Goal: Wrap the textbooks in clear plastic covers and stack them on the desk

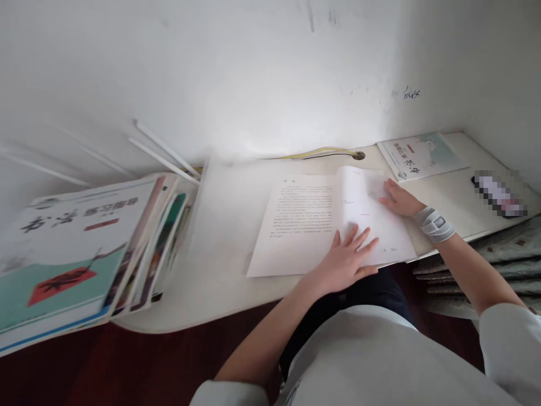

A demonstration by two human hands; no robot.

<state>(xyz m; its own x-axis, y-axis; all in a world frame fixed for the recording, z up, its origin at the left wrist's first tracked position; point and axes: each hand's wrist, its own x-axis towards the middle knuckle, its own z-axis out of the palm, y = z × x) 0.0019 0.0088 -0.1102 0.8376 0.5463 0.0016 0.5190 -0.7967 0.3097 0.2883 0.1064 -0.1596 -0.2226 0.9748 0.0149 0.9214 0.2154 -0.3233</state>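
Observation:
An open book lies flat on the white desk, its left page filled with printed lines and its right page mostly blank. My left hand rests with spread fingers on the lower part of the right page, close to the fold. Against the upper right edge of the same page lies my right hand, fingers stretched out. Neither hand grips anything. A grey band wraps my right wrist.
A stack of books stands at the left on the white desk. Another book lies at the back right, near a blurred-out phone. Yellow and black cables run along the wall to a hole.

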